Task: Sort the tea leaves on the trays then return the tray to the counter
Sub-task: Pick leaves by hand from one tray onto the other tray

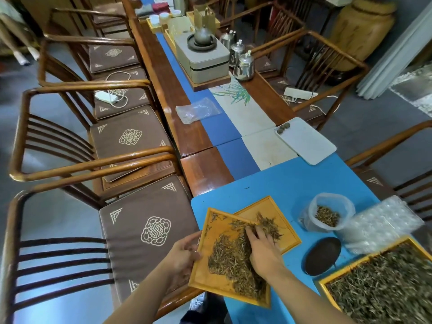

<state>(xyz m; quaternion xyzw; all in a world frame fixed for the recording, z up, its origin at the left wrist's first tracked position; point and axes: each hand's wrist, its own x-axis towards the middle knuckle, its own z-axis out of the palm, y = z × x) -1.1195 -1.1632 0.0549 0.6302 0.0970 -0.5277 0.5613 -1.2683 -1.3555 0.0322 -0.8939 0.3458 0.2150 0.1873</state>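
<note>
Tilting over the near-left corner of the desk (292, 183), a wooden tray (210, 279) carrying a heap of tea leaves (233, 258); gripping its left rim, the left hand (184, 256), fingers curled round the edge; resting on top of the heap, the right hand (261, 249), fingers fairly straight and spread down into the leaves, holding nothing firmly so far as can be told; overlapping, at its far-right corner, a second tray (273, 209) lying flat beneath; spilling across that overlap, a small share of leaves; running from the near body edge up and away to the right, the held tray's long axis, so pointing straight at the lower tray; lying nearer that lower tray, the right hand, so probably sweeping leaves forward and rightward while the left steadies; sitting well apart to the right, a large full tray (383, 284).
</note>
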